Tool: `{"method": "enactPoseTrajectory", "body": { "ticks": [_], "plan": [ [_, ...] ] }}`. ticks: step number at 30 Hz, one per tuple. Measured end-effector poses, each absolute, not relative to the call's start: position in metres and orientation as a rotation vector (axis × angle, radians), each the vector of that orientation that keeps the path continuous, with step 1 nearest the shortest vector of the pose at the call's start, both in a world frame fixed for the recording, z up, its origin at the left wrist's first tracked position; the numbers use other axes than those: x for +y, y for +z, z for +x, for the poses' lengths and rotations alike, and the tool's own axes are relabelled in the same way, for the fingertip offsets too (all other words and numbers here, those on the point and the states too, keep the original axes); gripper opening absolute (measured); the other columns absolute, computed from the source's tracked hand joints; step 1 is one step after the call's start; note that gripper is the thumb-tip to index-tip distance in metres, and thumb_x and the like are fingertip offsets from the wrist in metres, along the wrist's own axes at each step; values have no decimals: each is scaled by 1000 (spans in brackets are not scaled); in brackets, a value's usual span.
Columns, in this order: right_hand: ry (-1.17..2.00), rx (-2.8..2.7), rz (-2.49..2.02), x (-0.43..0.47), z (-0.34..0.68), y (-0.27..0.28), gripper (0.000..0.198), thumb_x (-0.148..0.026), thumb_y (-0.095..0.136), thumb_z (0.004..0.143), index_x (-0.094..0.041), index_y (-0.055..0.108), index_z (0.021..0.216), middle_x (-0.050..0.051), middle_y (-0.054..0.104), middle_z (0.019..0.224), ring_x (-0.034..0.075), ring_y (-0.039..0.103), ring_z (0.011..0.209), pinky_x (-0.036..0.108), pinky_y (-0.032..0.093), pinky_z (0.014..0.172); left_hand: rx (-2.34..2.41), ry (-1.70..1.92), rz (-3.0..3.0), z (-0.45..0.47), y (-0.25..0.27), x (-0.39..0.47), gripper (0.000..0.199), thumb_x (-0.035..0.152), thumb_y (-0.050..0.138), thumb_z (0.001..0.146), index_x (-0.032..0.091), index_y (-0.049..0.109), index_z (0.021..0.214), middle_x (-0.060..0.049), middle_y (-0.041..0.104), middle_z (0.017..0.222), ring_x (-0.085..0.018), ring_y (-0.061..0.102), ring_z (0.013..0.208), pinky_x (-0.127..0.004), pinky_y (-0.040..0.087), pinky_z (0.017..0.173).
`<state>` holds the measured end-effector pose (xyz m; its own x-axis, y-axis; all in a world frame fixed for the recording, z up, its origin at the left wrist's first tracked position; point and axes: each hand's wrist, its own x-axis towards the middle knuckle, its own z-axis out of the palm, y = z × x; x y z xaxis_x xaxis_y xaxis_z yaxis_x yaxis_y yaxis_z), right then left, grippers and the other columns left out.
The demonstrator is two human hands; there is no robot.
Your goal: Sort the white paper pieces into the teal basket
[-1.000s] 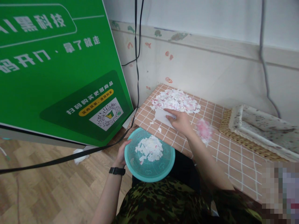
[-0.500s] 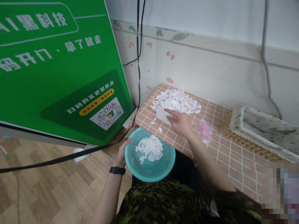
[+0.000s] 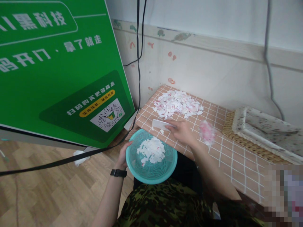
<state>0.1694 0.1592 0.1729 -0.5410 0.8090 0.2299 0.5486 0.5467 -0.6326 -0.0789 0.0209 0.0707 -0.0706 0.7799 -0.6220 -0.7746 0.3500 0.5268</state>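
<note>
My left hand (image 3: 123, 155) grips the left rim of a round turquoise plastic basket (image 3: 151, 177), which sits tilted just below the table edge. A heap of white paper scraps (image 3: 152, 150) lies inside it. In my right hand (image 3: 181, 131) is a flat white card (image 3: 159, 124), its long edge low over the tabletop near the basket. A few loose scraps (image 3: 162, 131) lie beside the card. Farther back on the table spreads a large pile of white and pinkish paper bits (image 3: 177, 103).
A checked brown cloth (image 3: 233, 157) covers the table. Right of my hand lies a pink-and-white clump (image 3: 207, 132); beyond it stands a lined wicker basket (image 3: 255, 138). A green sign panel (image 3: 71, 75) rises at left, with a black strap (image 3: 94, 152) crossing in front.
My right hand has drawn the white card away from the large pile, toward the table edge and the turquoise basket. My left hand and the basket stay nearly in place.
</note>
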Motion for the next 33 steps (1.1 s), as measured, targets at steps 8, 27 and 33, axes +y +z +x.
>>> {"method": "enactPoseTrajectory", "body": {
  "ticks": [8,27,33],
  "plan": [
    [493,-2022,-1343,124,208,166,28,-33,53,83,-24,67,105,5,70,97,22,68,73,32,54,65,1035,1278,-4,-79,71,21,16,24,61,71,11,70,77,-8,72,66,-20,66,59,-31,52,61],
    [467,-2079,-1250,96,171,150,31,-28,45,87,-26,60,114,3,69,101,20,67,79,31,53,71,1019,1328,42,-80,73,20,13,23,62,71,11,69,69,-5,70,58,-16,62,50,-27,49,54],
    [389,-2137,-1245,113,151,142,35,-23,40,89,-23,57,119,5,69,100,19,67,76,31,52,70,1014,1348,67,-83,72,21,14,25,62,71,13,69,74,-5,70,62,-17,64,54,-28,50,56]
  ]
}}
